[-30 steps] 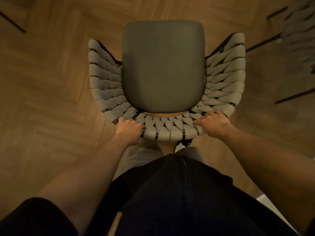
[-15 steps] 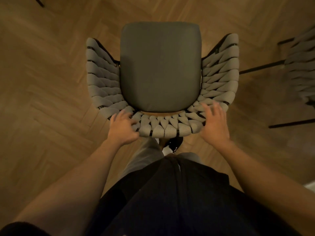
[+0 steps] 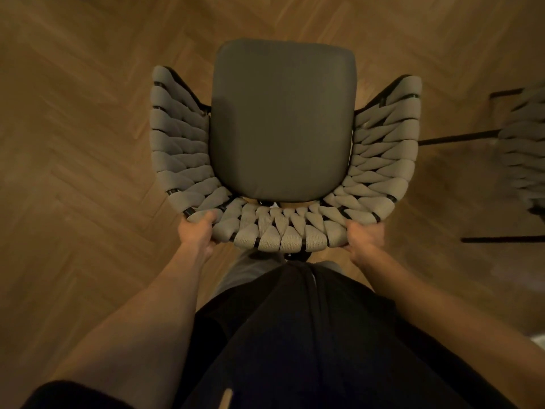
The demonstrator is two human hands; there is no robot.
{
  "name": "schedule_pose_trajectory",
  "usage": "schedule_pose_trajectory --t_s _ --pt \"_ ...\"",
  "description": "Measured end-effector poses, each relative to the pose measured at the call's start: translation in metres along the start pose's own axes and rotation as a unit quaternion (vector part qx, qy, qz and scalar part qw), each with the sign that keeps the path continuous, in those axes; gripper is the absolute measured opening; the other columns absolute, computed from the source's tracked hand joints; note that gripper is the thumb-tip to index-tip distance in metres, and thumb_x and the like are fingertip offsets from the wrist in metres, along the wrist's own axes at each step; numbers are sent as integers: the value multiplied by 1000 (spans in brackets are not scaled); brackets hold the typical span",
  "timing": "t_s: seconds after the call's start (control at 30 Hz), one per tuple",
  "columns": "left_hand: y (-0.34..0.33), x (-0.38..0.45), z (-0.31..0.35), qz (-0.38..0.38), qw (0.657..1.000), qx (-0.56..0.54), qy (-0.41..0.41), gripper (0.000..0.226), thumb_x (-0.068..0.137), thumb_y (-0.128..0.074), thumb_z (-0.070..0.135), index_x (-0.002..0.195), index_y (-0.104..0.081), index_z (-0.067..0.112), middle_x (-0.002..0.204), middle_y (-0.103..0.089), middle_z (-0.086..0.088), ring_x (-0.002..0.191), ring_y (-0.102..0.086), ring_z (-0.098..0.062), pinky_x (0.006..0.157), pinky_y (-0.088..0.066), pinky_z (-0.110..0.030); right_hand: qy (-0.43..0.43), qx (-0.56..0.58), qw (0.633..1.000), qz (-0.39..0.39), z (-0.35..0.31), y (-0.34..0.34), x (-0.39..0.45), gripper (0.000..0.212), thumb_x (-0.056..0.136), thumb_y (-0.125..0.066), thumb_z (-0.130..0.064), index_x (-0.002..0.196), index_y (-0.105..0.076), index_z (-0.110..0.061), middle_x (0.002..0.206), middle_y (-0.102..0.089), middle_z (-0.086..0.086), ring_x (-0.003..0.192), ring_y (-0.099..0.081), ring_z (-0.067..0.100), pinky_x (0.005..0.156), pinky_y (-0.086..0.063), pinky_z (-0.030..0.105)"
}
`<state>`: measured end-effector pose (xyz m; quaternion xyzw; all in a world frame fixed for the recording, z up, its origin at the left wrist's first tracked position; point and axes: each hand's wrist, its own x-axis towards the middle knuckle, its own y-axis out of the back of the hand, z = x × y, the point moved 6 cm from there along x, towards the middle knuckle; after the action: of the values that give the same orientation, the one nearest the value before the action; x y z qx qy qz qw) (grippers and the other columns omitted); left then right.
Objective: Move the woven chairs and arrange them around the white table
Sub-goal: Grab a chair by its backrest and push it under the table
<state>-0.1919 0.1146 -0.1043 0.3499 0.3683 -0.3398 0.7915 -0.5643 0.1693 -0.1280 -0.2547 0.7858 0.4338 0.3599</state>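
Note:
A woven chair [image 3: 283, 231] with a grey seat cushion [image 3: 283, 119] and a curved backrest of thick beige straps stands right in front of me, seen from above. My left hand [image 3: 196, 233] grips the backrest's rim at its left rear corner, fingers curled under the edge. My right hand [image 3: 364, 236] grips the rim at the right rear corner in the same way. The white table is not in view.
A second woven chair [image 3: 523, 154] with thin black legs stands blurred at the right edge. Herringbone wood floor [image 3: 73, 143] lies all around. My dark clothing fills the bottom of the view.
Half a second ago both hands lay with fingers spread on top of the backrest; now they have shifted outward and curl round its rim. The view has moved closer to the chair.

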Motion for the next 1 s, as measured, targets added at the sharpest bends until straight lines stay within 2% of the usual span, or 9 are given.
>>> schedule_pose_trajectory --t_s 0.07,0.17,0.23,0.37,0.5,0.63,0.8,0.9,1.0 --pt "-14 2 16 -6 1000 1 -13 43 88 -73 1 125 -55 12 100 -63 -1 84 -65 -17 56 -55 -35 13 -22 1000 -4 -25 -7 4 71 82 -81 -18 143 -46 -20 127 -62 9 109 -64 32 75 -63 48" --pt "-42 9 49 -14 1000 -10 -17 45 87 -73 0 127 -56 11 104 -64 -3 97 -67 -24 77 -59 -45 26 -31 999 -9 -72 -24 15 67 82 -80 -18 141 -49 -21 123 -63 6 109 -64 31 81 -62 52" --pt "-61 14 73 -20 999 -26 -14 47 86 -74 0 129 -57 10 108 -65 -6 102 -67 -27 83 -59 -48 25 -27 999 -6 -101 -38 26 63 81 -79 -16 137 -51 -23 123 -63 8 108 -65 33 80 -61 55" --pt "-97 29 121 -23 999 -37 -2 36 87 -73 -2 116 -57 11 100 -64 -4 88 -66 -21 74 -57 -44 29 -41 999 6 -159 -69 43 64 76 -80 -19 134 -53 -24 127 -64 11 111 -65 35 85 -60 56" --pt "-134 40 171 -32 998 -51 1 26 88 -70 -6 92 -57 16 93 -64 -4 86 -65 -23 82 -56 -46 41 -26 999 12 -218 -94 45 63 82 -79 -14 139 -51 -19 130 -63 12 117 -63 34 91 -58 55" --pt "-169 51 217 -32 998 -47 4 29 87 -70 -6 96 -56 18 95 -65 -4 83 -66 -20 78 -57 -46 47 -42 998 16 -276 -117 55 60 82 -79 -16 135 -52 -20 130 -63 12 119 -62 36 94 -56 55" --pt "-218 64 276 -21 998 -53 1 27 88 -70 -5 91 -57 18 92 -65 -4 80 -66 -19 78 -57 -47 73 -47 996 3 -359 -152 72 58 83 -79 -16 134 -52 -18 129 -64 13 118 -62 35 96 -56 53" --pt "-251 72 311 -14 998 -67 3 23 88 -70 -5 94 -58 14 93 -65 -6 87 -66 -26 79 -56 -47 77 -55 995 -1 -407 -174 84 55 80 -79 -18 129 -54 -19 126 -65 13 114 -63 35 94 -57 54" --pt "-288 73 350 -3 997 -71 13 24 90 -69 -3 107 -55 8 92 -62 -5 93 -63 -28 82 -55 -47 83 -63 995 -12 -461 -198 104 43 78 -78 -22 114 -55 -25 119 -66 10 111 -65 35 89 -59 55"
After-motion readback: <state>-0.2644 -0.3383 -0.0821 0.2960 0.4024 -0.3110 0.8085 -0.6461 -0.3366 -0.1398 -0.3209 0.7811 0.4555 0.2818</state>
